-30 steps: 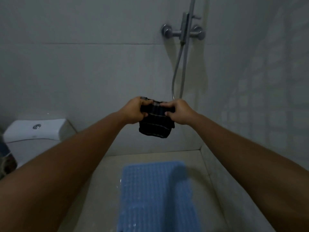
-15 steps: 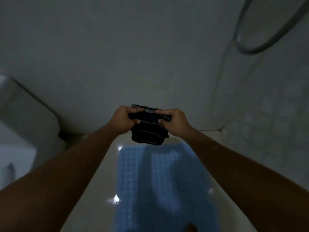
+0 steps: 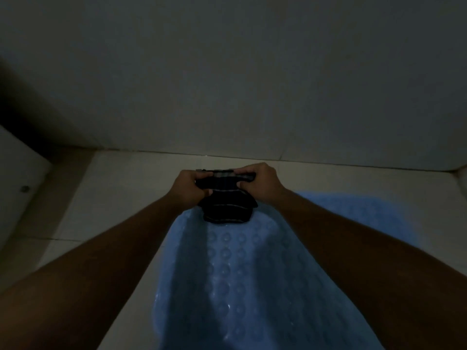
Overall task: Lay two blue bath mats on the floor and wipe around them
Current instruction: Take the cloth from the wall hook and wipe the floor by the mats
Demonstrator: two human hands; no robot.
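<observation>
A blue bath mat (image 3: pixel 235 279) with round bumps lies flat on the pale tiled floor (image 3: pixel 121 198), running from the bottom of the view toward the wall. My left hand (image 3: pixel 188 186) and my right hand (image 3: pixel 260 184) both grip the top edge of a dark striped cloth (image 3: pixel 227 209), which hangs folded over the mat's far end. More blue (image 3: pixel 353 215) shows right of my right forearm; whether it is a second mat I cannot tell.
A grey tiled wall (image 3: pixel 227 84) meets the floor just beyond my hands. The white toilet base (image 3: pixel 17 188) stands at the left edge. A wall corner sits at the far right. The light is dim.
The view has tipped down from the wall and shower fittings to the floor. Both hands have come down with the cloth toward the mat's far end.
</observation>
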